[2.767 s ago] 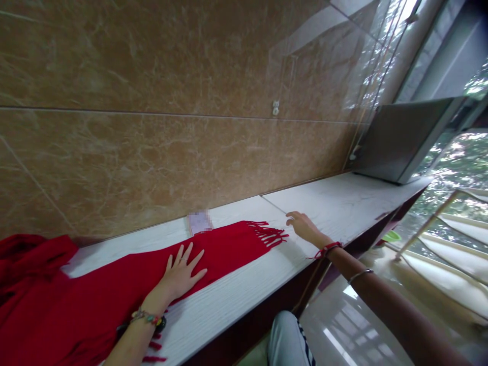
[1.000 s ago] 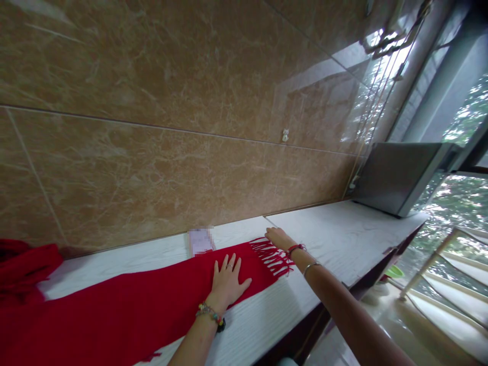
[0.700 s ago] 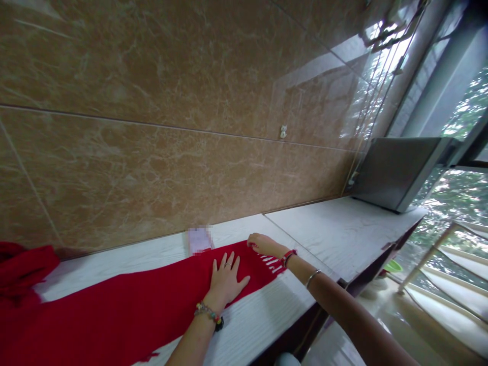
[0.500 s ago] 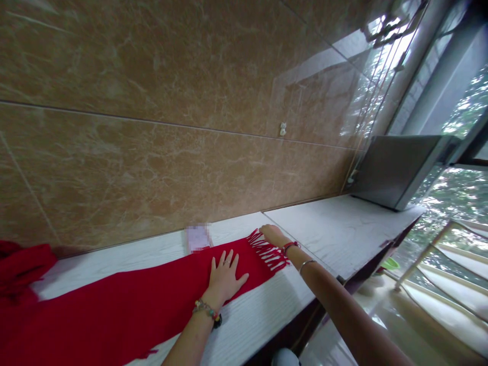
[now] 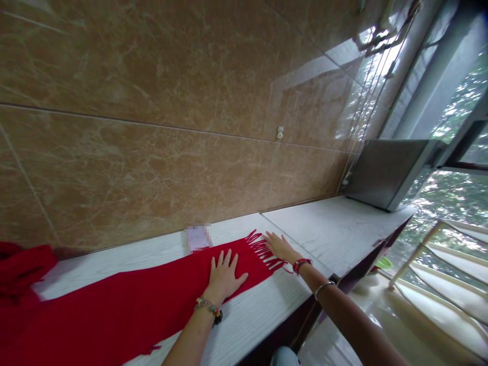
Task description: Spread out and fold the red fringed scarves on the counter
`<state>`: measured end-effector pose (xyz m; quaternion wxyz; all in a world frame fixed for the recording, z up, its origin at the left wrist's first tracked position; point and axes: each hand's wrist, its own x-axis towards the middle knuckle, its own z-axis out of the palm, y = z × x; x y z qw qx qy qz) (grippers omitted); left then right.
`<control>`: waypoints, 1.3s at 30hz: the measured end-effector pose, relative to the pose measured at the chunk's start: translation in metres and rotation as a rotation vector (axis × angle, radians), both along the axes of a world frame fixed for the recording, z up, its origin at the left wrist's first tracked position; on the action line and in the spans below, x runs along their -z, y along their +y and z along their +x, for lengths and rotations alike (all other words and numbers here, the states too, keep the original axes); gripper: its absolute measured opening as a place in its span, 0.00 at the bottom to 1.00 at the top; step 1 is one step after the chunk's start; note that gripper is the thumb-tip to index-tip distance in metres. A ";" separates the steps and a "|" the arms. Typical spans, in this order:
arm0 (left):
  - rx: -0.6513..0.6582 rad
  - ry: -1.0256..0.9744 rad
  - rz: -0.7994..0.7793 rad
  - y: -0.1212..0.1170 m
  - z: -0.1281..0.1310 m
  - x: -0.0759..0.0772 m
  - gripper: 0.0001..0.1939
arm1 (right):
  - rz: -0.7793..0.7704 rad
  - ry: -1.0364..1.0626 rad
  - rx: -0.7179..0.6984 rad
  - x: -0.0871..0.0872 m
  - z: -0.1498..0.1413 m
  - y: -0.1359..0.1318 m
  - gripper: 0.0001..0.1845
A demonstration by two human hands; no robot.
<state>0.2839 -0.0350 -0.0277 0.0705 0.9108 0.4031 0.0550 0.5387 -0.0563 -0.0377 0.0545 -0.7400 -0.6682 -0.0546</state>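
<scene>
A long red scarf [image 5: 125,300] lies stretched along the white countertop [image 5: 244,330], its fringe [image 5: 263,251] pointing to the right. Flat on the scarf, close to the fringed end, rests my left hand [image 5: 224,277] with fingers spread. My right hand [image 5: 281,247] lies at the fringe, palm down and fingers extended; some strands run beside and under it. More red cloth [image 5: 23,272] is bunched up at the far left of the counter.
Behind the scarf, a blurred pale packet [image 5: 197,239] sits against the brown tiled wall [image 5: 152,168]. A grey box-shaped appliance [image 5: 385,173] stands at the counter's right end. Below on the right are a pale rack [image 5: 438,254] and a green bowl [image 5: 383,263].
My right hand has come from the back corner of the fringe toward me and slightly right, and its curled fingers have straightened out. My left hand has stayed in place.
</scene>
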 end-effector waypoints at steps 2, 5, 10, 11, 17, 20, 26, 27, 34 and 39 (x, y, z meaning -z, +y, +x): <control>0.015 -0.012 -0.017 0.000 -0.001 -0.002 0.35 | 0.093 -0.008 0.011 -0.007 -0.001 -0.002 0.24; 0.051 -0.029 -0.039 -0.001 -0.002 -0.003 0.32 | 0.140 0.073 -0.207 -0.008 -0.024 -0.005 0.25; 0.072 -0.010 -0.061 0.000 -0.006 -0.004 0.32 | 0.016 0.127 -0.399 0.005 -0.045 -0.014 0.23; 0.074 -0.002 -0.066 0.000 -0.005 -0.004 0.33 | 0.010 0.117 -0.360 0.006 -0.042 -0.016 0.24; 0.019 0.009 -0.026 0.009 0.025 -0.012 0.33 | 0.033 0.083 -0.067 0.002 -0.025 -0.022 0.25; 0.064 0.016 -0.054 0.015 0.045 -0.009 0.34 | 0.047 0.134 -0.202 0.006 -0.025 -0.030 0.26; 0.031 0.047 -0.104 0.022 0.057 0.003 0.41 | -0.009 0.167 -0.096 0.010 0.009 -0.049 0.26; 0.031 0.046 -0.102 0.022 0.057 0.004 0.41 | 0.020 0.153 -0.084 0.009 0.012 -0.050 0.25; 0.034 0.025 -0.040 0.018 0.054 0.004 0.40 | 0.060 -0.056 -0.379 -0.007 -0.012 -0.025 0.16; 0.029 0.010 -0.033 0.017 0.052 0.004 0.39 | -0.019 -0.189 -0.186 -0.027 0.030 -0.026 0.13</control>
